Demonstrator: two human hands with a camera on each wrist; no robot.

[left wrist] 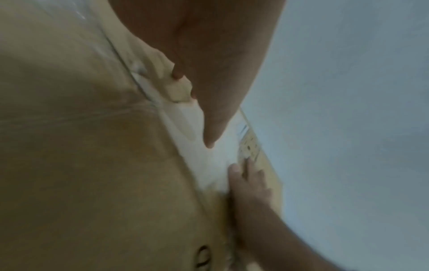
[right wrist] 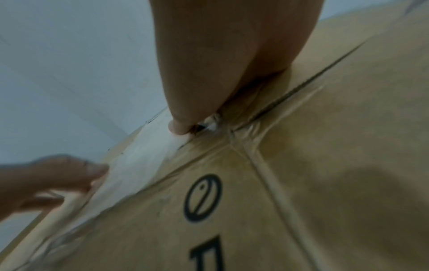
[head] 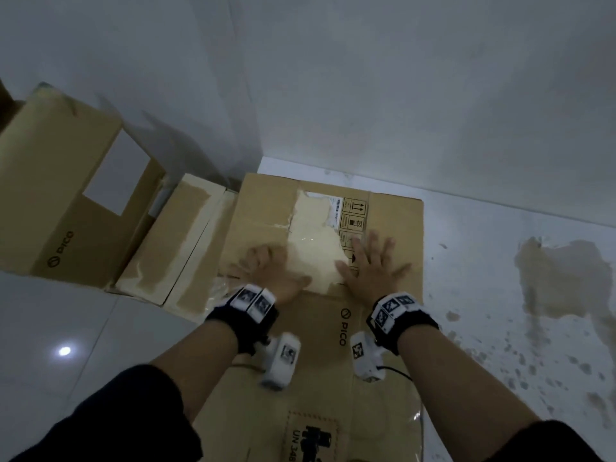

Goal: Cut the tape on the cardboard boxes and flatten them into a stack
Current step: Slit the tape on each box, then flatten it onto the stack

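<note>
Both palms, left hand and right hand, press flat on the box mid-frame, gripping nothing; uneven pressure could let it spring up

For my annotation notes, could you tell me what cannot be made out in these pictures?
- Head view: left hand motion-blurred, finger pose unclear.
- Head view: near end of flattened box cut off by bottom edge; print partly unreadable.
- Wrist views: palms block the cardboard beneath; both blurred.

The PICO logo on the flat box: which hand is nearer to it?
Right. The right hand presses the box just beyond the logo; the left hand lies farther off to its left.
</note>
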